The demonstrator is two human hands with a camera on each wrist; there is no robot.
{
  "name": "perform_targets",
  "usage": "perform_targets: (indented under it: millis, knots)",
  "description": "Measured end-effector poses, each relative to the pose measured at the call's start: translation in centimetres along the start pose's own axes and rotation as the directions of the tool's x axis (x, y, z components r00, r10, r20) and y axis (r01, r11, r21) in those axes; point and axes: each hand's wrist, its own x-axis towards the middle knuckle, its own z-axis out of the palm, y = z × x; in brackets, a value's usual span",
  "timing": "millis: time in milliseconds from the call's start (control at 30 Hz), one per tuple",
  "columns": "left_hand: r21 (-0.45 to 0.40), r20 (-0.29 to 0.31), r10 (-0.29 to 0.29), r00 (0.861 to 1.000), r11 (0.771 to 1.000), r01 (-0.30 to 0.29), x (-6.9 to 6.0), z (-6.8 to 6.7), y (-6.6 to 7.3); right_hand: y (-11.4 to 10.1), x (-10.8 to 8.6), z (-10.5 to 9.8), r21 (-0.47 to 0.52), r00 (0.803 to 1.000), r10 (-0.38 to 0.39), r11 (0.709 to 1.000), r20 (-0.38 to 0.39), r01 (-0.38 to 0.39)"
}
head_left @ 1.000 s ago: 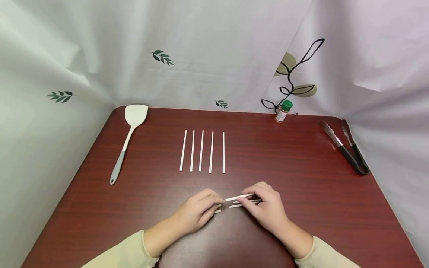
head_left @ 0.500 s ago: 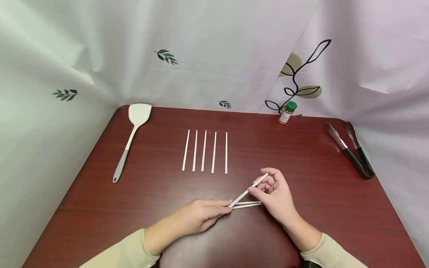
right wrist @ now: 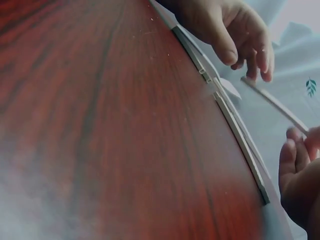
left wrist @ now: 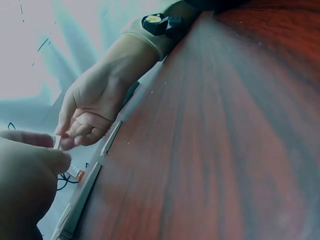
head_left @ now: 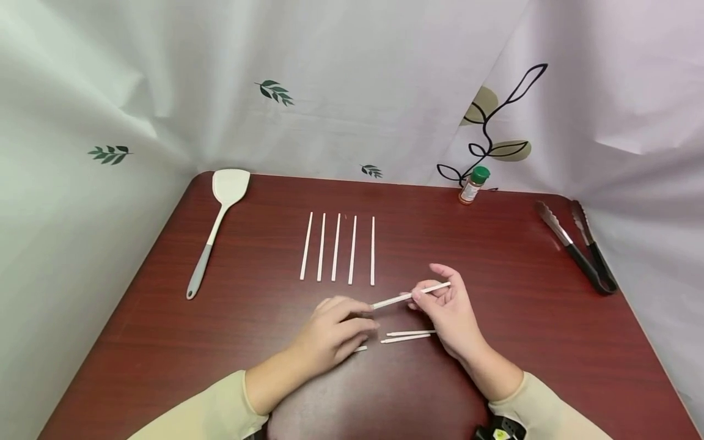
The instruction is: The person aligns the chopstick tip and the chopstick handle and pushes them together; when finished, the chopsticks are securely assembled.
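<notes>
My right hand (head_left: 453, 311) pinches a white chopstick (head_left: 393, 300) between thumb and fingers, holding it above the table. At its other end, the fingertips of my left hand (head_left: 335, 333) touch or nearly touch the chopstick; in the right wrist view the left thumb (right wrist: 227, 52) stands apart from it. Below the hands, two more chopsticks (head_left: 407, 338) lie on the table. The end of another chopstick (head_left: 360, 349) shows beneath my left hand, which hides the rest. Further back, several chopsticks (head_left: 335, 247) lie side by side in a spaced row.
A white spatula (head_left: 220, 205) with a grey handle lies at the left of the dark red table (head_left: 467, 244). At the back right stands a green-capped spice bottle (head_left: 474, 184). Black-handled tongs (head_left: 577, 247) lie by the right edge. A patterned white curtain (head_left: 330, 134) surrounds the table.
The right hand has raised the chopstick off the table and moved it away from me, swinging its tilt flatter. My left hand has lifted and spread its fingers, uncovering chopstick ends.
</notes>
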Motion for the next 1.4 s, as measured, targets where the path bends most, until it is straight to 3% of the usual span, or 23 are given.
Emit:
perform_targets:
  millis: [133, 333, 533, 667, 767, 933, 1067, 1233, 1333, 1400]
  knots:
    - [-0.015, -0.006, -0.016, 1.0, 1.0, 0.016, -0.1, -0.2, -0.1, -0.2, 0.2, 0.1, 0.016, 1.0, 0.027, 1.0, -0.005, -0.027]
    - [-0.071, 0.036, 0.054, 0.998, 0.996, -0.051, 0.3, -0.5, -0.1, -0.3, 0.8, 0.2, 0.002, 1.0, 0.023, 1.0, -0.018, -0.023]
    - [-0.025, 0.05, 0.089, 0.995, 0.996, -0.088, 1.3, -0.3, 0.0, -0.9, 1.8, 0.6, -0.054, 1.0, -0.005, 0.999, -0.015, 0.004]
    - [-0.009, 0.106, 0.113, 0.988, 0.994, -0.113, 2.3, -0.3, -0.1, -1.7, 3.0, 0.6, -0.117, 0.999, -0.006, 0.993, 0.039, 0.011]
    - [0.025, 0.178, 0.123, 0.976, 0.991, -0.13, 3.2, -0.2, -0.2, -2.4, 4.2, 0.2, -0.179, 0.994, 0.039, 0.984, 0.101, -0.021]
    - [0.116, 0.228, 0.137, 0.964, 0.979, -0.167, 4.5, 0.3, -0.6, -3.2, 6.7, -0.8, -0.335, 0.978, 0.108, 0.941, 0.181, -0.042]
    - [0.139, 0.224, 0.103, 0.969, 0.981, -0.136, 5.4, 1.0, -1.0, -3.5, 9.1, -1.8, -0.452, 0.974, 0.126, 0.891, 0.187, -0.028]
    - [0.155, 0.212, 0.004, 0.977, 0.987, -0.038, 6.4, 1.9, -1.6, -3.4, 12.3, -2.2, -0.516, 0.972, 0.203, 0.849, 0.118, -0.114]
    - [0.169, 0.227, -0.066, 0.972, 0.985, 0.027, 6.8, 2.3, -1.9, -3.1, 13.9, -2.0, -0.549, 0.963, 0.248, 0.822, 0.105, -0.152]
    - [0.184, 0.244, -0.098, 0.965, 0.981, 0.053, 7.0, 2.6, -2.1, -2.9, 14.9, -1.8, -0.597, 0.956, 0.273, 0.787, 0.108, -0.158]
